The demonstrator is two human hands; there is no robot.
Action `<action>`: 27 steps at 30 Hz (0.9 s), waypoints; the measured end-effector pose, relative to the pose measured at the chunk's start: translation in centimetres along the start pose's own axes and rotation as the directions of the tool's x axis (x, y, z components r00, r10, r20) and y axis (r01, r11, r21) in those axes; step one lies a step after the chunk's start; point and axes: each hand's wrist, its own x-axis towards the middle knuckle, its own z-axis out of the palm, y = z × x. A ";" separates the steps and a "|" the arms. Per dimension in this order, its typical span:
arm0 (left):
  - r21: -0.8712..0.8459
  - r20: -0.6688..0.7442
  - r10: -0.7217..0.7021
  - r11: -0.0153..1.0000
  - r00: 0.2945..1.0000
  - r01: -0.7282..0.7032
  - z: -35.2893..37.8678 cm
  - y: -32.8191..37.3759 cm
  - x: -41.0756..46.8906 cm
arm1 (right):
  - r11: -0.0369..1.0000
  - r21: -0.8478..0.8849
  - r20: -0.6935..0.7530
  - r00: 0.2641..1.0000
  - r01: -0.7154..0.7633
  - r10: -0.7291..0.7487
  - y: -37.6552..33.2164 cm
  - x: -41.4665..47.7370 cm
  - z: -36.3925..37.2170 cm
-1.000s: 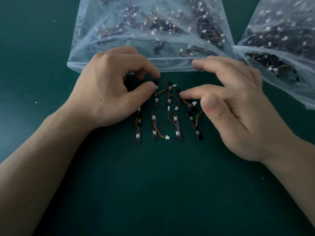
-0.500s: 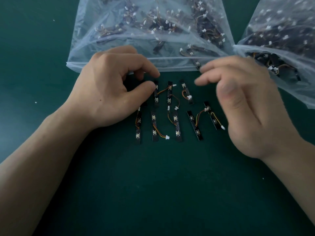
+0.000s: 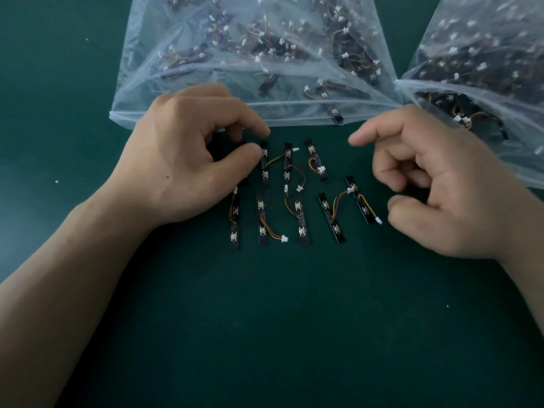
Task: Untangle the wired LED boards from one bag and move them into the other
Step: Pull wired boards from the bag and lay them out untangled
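- The left hand (image 3: 182,160) lies on the table with its fingers curled. Its thumb tip touches the top end of one LED board (image 3: 264,164); whether it pinches anything beneath the fingers cannot be told.
- The right hand (image 3: 441,187) hovers with its forefinger out and the other fingers loosely bent, holding nothing.
- The freed LED boards (image 3: 298,216) lie flat in two rough rows between the hands, each trailing a short wire with a white plug.
- The step in hand looks like sorting and straightening the loose boards before bagging them.
- To do it well, steady one board with the left thumb and draw its neighbour away by the board's edge, not by the wire.
- The joined pair (image 3: 331,217) just inside the right thumb shares a looped wire, so lift both together to avoid a fresh snag.
- Keep plugs clear of other loops when gathering.
- A clear bag (image 3: 141,92) full of tangled boards lies just beyond the left knuckles, mouth towards the person.
- A second bag (image 3: 524,160), also holding boards, lies beyond the right hand; which bag receives cannot be told.
- The table (image 3: 265,334) is dark green and matt, with a few pale specks; nothing of the room beyond it shows.
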 end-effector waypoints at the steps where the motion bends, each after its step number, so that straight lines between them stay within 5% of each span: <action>1: 0.000 -0.002 0.000 1.000 1.000 0.000 0.0 0.0 0.0 | 1.000 0.003 -0.013 1.000 -0.009 0.009 0.0 0.0 0.0; 10: 0.000 -0.009 0.003 1.000 1.000 -0.003 0.1 0.0 -0.1 | 0.987 -0.151 -0.234 0.972 -0.049 0.013 0.6 0.1 0.8; 15: -0.006 -0.007 0.006 1.000 1.000 -0.006 0.1 0.0 -0.1 | 0.922 0.385 -0.499 0.849 0.037 0.175 1.9 0.6 0.3; 21: -0.008 -0.011 0.001 1.000 1.000 -0.001 0.1 0.0 -0.1 | 0.955 -0.114 -0.399 0.893 -0.274 0.209 1.0 0.7 0.9; 27: 0.001 -0.011 0.004 1.000 1.000 -0.004 0.2 0.0 -0.1 | 0.965 -0.163 -0.323 0.935 -0.206 0.145 0.1 0.7 0.7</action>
